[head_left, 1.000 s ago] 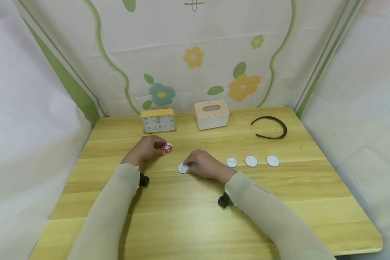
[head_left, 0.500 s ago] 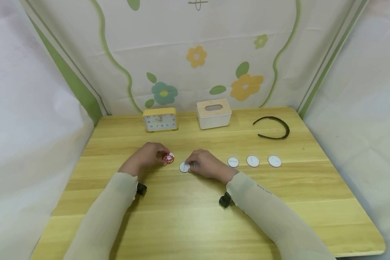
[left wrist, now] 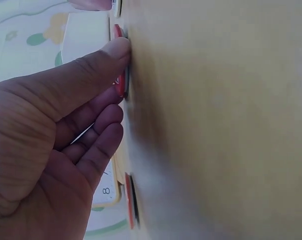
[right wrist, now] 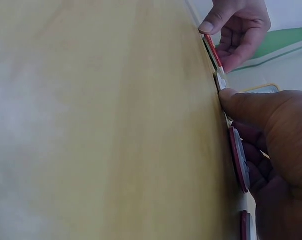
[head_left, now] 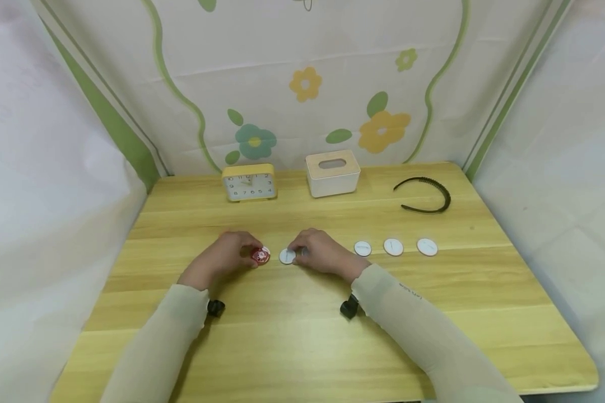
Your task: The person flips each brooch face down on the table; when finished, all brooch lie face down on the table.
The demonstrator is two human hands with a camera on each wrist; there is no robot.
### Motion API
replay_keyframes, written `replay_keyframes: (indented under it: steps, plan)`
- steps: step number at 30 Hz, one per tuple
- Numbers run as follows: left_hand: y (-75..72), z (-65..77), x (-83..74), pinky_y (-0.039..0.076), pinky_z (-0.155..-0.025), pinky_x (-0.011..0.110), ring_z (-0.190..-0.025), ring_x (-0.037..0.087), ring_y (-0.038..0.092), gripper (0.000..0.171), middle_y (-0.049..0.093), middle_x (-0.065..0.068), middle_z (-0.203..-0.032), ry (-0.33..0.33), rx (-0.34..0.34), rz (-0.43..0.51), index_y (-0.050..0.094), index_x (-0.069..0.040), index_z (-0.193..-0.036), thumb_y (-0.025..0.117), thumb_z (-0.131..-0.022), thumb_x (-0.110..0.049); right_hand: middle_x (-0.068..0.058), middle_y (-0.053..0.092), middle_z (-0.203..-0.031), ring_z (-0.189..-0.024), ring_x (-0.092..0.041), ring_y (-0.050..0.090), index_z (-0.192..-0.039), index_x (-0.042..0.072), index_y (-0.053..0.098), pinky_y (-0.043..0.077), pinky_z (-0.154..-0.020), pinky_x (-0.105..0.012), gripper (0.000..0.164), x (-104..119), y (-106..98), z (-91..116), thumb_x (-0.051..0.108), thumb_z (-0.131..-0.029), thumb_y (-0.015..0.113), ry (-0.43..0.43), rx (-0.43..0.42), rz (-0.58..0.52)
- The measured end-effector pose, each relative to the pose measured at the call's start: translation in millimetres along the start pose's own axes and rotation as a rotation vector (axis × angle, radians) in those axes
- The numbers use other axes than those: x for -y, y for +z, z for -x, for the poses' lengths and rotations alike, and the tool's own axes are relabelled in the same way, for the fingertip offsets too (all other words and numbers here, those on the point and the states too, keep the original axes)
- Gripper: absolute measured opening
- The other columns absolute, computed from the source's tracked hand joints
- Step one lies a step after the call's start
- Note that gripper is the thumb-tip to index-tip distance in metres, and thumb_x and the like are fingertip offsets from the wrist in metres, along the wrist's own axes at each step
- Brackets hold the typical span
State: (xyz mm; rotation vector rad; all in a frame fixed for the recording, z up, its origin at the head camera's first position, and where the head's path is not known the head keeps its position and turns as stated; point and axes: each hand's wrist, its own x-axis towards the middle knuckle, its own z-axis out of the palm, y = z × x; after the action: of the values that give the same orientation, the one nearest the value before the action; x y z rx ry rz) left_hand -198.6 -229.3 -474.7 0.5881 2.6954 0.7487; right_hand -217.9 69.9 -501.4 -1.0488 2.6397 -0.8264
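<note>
My left hand [head_left: 230,256] pinches a red round badge [head_left: 260,255] between thumb and fingers and holds it tilted, its edge on the wooden table [head_left: 302,336]. In the left wrist view the thumb [left wrist: 103,57] presses on the red badge [left wrist: 121,86]. Just right of it, my right hand [head_left: 319,253] holds a white disc [head_left: 287,256] at its edge with the fingertips. The right wrist view shows the right thumb [right wrist: 235,100] against the white disc [right wrist: 219,80], with the red badge [right wrist: 212,49] beyond it.
Three more white discs [head_left: 362,248] [head_left: 393,247] [head_left: 427,247] lie in a row to the right. A yellow clock [head_left: 249,182], a white tissue box [head_left: 332,173] and a black headband [head_left: 426,196] stand at the back. A red-rimmed disc [right wrist: 238,160] lies under my right palm.
My left hand has brought the red badge toward me, down beside the white disc. The right hand has stayed on the white disc.
</note>
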Motion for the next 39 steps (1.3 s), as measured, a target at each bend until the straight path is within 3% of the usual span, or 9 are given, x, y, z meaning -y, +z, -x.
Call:
replay_keyframes:
  steps: [7, 14, 25, 33, 39]
  plan:
    - [4.4, 2.8, 3.4, 0.053, -0.113, 0.049, -0.121, 0.023, 0.068, 0.04, 0.076, 0.002, -0.129, 0.005, -0.027, -0.002, 0.079, -0.013, -0.129, 0.091, -0.091, -0.017, -0.001, 0.076, -0.129, -0.126, -0.022, 0.064, -0.131, 0.014, 0.078, 0.051, -0.114, -0.043, 0.037, 6.4, 5.8, -3.4, 0.033, -0.099, 0.081, -0.015, -0.03, -0.033]
    - [6.6, 3.2, 5.7, 0.053, -0.114, 0.051, -0.121, 0.023, 0.068, 0.04, 0.077, 0.001, -0.127, 0.0, -0.038, 0.053, 0.079, -0.015, -0.129, 0.091, -0.091, -0.016, -0.003, 0.074, -0.135, -0.132, -0.023, 0.061, -0.135, 0.013, 0.075, 0.049, -0.119, -0.039, 0.044, 19.3, 21.6, -16.2, 0.035, -0.098, 0.083, -0.022, -0.012, 0.037]
    - [5.8, 4.9, 7.3, 0.052, -0.115, 0.053, -0.123, 0.023, 0.069, 0.038, 0.077, -0.002, -0.126, -0.011, -0.038, 0.088, 0.079, -0.018, -0.128, 0.091, -0.092, -0.019, 0.0, 0.075, -0.128, -0.126, -0.021, 0.063, -0.131, 0.014, 0.077, 0.051, -0.114, -0.035, 0.034, 41.3, 35.1, -33.7, 0.031, -0.101, 0.08, -0.065, 0.009, 0.118]
    - [3.1, 6.7, 6.0, 0.059, -0.102, 0.047, -0.106, 0.015, 0.073, 0.026, 0.081, -0.008, -0.114, 0.067, -0.051, 0.084, 0.083, -0.02, -0.116, 0.091, -0.091, -0.015, 0.0, 0.076, -0.127, -0.125, -0.021, 0.065, -0.128, 0.014, 0.079, 0.051, -0.114, -0.036, 0.03, 45.2, 33.3, -35.7, 0.028, -0.101, 0.08, -0.077, -0.019, 0.122]
    - [5.1, 5.7, 9.6, 0.061, -0.1, 0.043, -0.106, 0.011, 0.075, 0.025, 0.081, -0.012, -0.115, 0.129, -0.042, 0.086, 0.084, -0.023, -0.116, 0.089, -0.093, -0.015, 0.001, 0.078, -0.122, -0.119, -0.02, 0.066, -0.123, 0.016, 0.081, 0.053, -0.11, -0.034, 0.022, 45.9, 33.1, -36.3, 0.025, -0.103, 0.078, -0.075, -0.038, 0.125]
